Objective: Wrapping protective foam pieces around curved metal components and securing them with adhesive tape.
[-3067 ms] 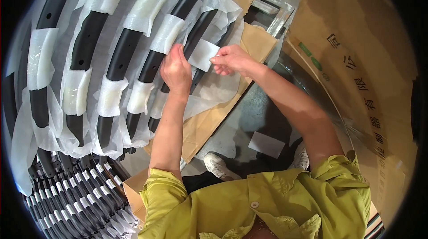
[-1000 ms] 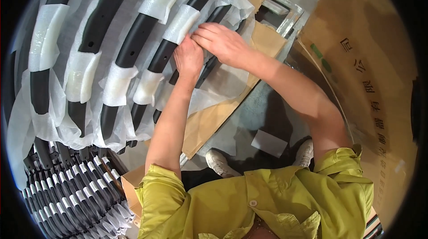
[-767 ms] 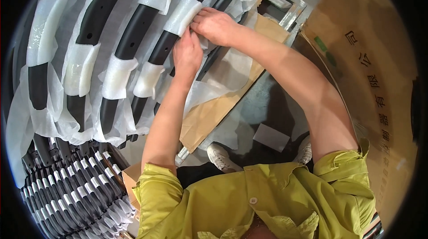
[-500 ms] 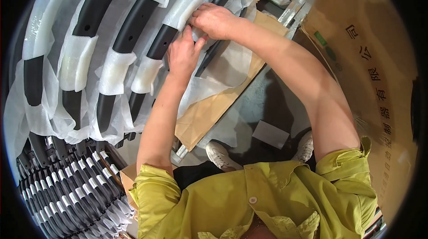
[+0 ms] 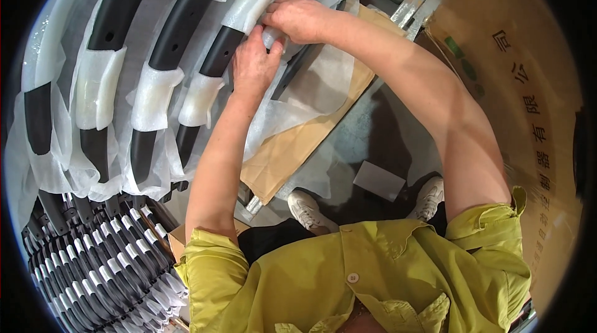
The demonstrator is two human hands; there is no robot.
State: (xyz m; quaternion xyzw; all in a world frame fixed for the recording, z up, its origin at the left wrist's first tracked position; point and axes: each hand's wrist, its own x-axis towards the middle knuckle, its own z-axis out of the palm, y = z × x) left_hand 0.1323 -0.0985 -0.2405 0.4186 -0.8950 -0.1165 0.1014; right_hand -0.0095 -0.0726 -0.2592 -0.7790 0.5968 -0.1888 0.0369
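Curved black bars (image 5: 180,29) lie side by side at the upper left, wrapped at intervals in white foam sleeves (image 5: 252,4). Among the bars nearest me, both hands work close together on a piece of white foam (image 5: 271,36). My left hand (image 5: 254,64) has its fingers curled at the foam, thumb pointing toward the right hand. Just beyond it, my right hand (image 5: 297,19) bends its fingertips down over the same foam. The hands and the neighbouring bar hide much of the bar under them.
Thin translucent sheeting (image 5: 311,93) lies between the bars and over brown cardboard (image 5: 280,165). A large cardboard box (image 5: 497,84) stands on the right. Many more wrapped bars (image 5: 106,264) are stacked at lower left. A pale flat piece (image 5: 379,180) lies on the floor near my shoes.
The view has shifted slightly, with the bars sitting a little further left. Both hands stay at the foam, with only small finger movement.
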